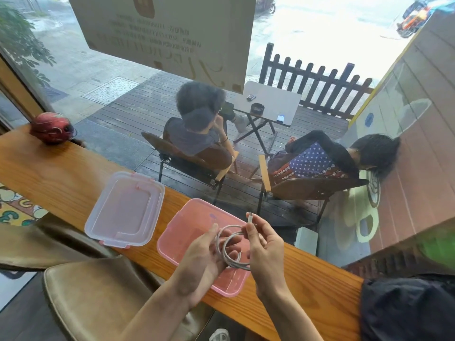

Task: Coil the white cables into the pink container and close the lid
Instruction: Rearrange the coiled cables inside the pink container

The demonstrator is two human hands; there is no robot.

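So the white cable (230, 249) is wound into a few loose loops and it's up in the air, held right over the open pink container (194, 232), not lying in it. The left hand (204, 257) has its fingers curled through the loops from the left side, gripping the coil. The right hand (263, 244) pinches the cable near its end, thumb and fingers closed on it, so the little plug (250, 216) sticks straight up above the fingers.

The container sits on the wooden counter (61, 178) right up against the window, a bit skewed to the edge. Its clear lid (125, 209) with pink clips is lying flat on the counter just to the left of it, close but not touching as far as I can see.

Further left on the counter there's a red helmet (52, 127). Below the counter is a tan padded seat (98, 299). Through the glass two people sit on folding chairs on the deck by a small table (273, 100).
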